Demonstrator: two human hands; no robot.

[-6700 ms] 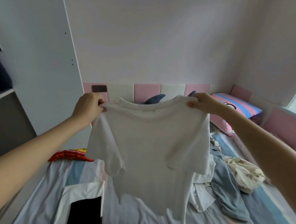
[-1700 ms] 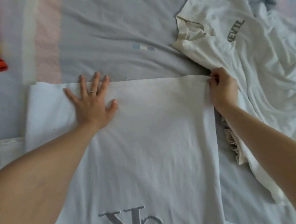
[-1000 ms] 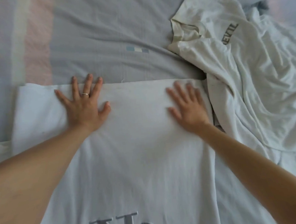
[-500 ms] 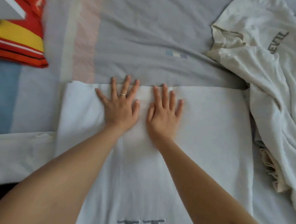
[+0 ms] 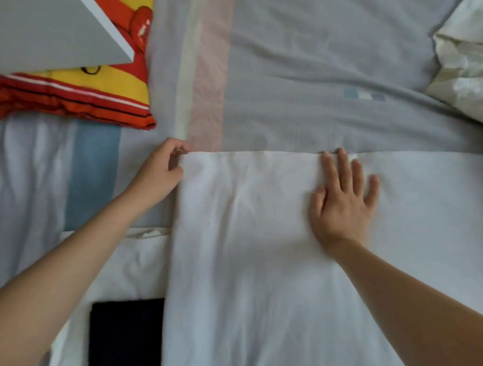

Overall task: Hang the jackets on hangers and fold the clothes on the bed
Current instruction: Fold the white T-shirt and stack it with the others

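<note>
A white T-shirt (image 5: 266, 251) lies spread flat on the bed, its straight far edge running across the middle of the view. My left hand (image 5: 161, 173) pinches the shirt's far left corner between thumb and curled fingers. My right hand (image 5: 344, 199) presses flat on the shirt near the far edge, fingers straight. A second, cream-white garment (image 5: 463, 53) lies crumpled at the far right edge, apart from the spread shirt.
A grey striped bed sheet (image 5: 298, 68) covers the bed. A red and yellow cushion (image 5: 90, 90) sits at the far left, partly under a grey panel (image 5: 39, 31). A folded white garment (image 5: 121, 267) and a black one (image 5: 128, 340) lie at the near left.
My left hand slid left from the shirt's middle and now pinches its far left corner. My right hand stays flat on the shirt. The view shifted left.
</note>
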